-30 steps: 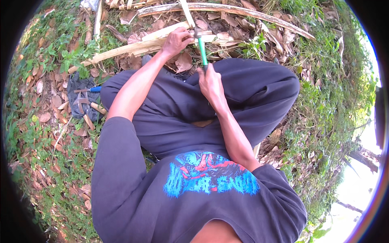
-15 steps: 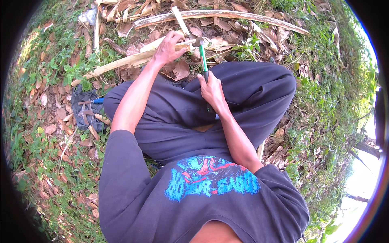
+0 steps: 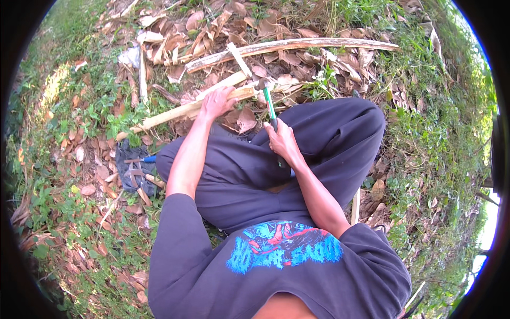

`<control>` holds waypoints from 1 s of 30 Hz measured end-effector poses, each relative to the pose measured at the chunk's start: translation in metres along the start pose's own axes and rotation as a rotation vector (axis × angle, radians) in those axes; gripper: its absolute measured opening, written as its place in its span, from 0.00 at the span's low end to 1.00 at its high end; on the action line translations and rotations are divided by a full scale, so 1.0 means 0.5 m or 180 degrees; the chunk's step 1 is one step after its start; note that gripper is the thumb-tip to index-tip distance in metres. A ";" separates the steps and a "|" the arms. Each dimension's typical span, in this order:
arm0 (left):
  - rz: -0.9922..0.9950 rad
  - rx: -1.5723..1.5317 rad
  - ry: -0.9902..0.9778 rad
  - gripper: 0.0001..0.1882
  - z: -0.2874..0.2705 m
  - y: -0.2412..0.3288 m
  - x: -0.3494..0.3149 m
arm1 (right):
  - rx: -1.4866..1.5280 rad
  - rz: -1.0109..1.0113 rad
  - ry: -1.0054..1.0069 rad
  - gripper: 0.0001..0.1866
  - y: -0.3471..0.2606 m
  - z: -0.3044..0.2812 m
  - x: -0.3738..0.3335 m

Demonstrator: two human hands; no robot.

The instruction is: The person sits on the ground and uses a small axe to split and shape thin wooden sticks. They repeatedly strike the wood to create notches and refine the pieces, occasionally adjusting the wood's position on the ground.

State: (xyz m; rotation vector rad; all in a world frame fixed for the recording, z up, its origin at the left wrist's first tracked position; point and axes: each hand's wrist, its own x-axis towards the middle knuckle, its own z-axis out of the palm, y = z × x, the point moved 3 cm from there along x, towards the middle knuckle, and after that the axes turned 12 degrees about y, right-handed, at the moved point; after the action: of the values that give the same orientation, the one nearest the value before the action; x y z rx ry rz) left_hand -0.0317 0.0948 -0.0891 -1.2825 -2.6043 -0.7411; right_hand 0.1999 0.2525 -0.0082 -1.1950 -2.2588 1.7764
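Observation:
I sit on the ground with my legs in dark trousers (image 3: 319, 138) folded in front of me. My left hand (image 3: 217, 101) presses down on a pale split wooden strip (image 3: 175, 113) lying across the leaf litter. My right hand (image 3: 281, 141) is shut on a hammer with a green handle (image 3: 269, 103); its head points up and touches the strip's right end, just right of my left hand.
A long dry stick (image 3: 297, 45) and several shorter pale strips lie among brown leaves beyond the hands. A dark cloth with small tools (image 3: 133, 170) sits on the ground by my left knee. Grass surrounds the patch.
The view has tilted down slightly, so hands and strip sit lower in frame. The hammer stays upright in my right hand; my left hand keeps its hold on the strip.

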 end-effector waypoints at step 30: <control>-0.1264 -0.1359 -0.2002 0.18 -0.122 -0.055 0.133 | 0.1363 0.0035 0.0184 0.13 -0.074 -0.150 -0.011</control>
State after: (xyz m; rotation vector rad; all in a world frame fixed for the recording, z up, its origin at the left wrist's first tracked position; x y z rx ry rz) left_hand -0.0996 0.0976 -0.0241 -1.2642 -3.4139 -1.1664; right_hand 0.2183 0.3087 0.0511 -1.1504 -1.7160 2.0551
